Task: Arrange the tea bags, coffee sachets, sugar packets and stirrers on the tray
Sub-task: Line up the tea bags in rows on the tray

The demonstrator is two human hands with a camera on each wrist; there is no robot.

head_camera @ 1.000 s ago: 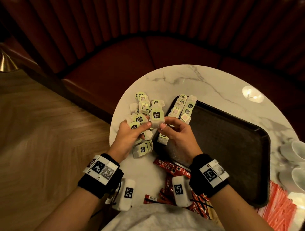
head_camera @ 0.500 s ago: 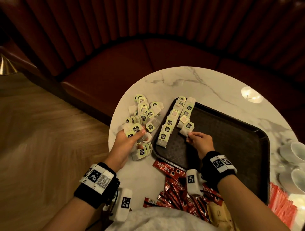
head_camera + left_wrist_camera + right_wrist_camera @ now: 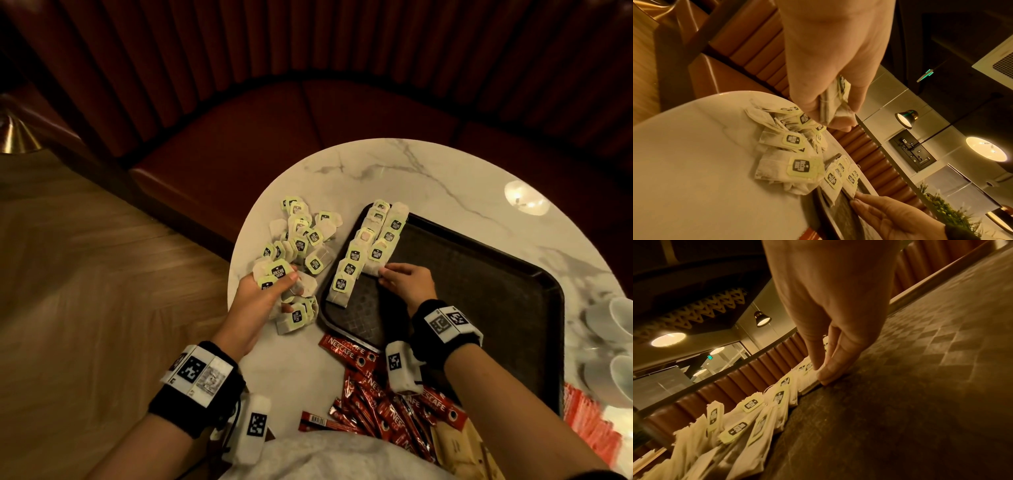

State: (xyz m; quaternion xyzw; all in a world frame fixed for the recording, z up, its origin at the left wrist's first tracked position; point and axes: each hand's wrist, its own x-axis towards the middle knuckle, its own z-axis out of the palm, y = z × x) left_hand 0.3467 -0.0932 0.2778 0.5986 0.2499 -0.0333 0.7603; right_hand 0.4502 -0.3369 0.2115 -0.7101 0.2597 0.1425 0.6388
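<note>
Red ribbed booth curves behind marble table.

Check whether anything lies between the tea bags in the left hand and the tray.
Nothing blocks it. The left hand grips its tea bags beside the tray; only the flat first row lies between. The right hand pinches the second row's nearest bag.

Café or restaurant booth, curved ribbed leather banquette across the top, round marble table, white cups at right edge, pendant lamp.

NESCAFE CLASSIC, on coffee sachets (red)
</note>
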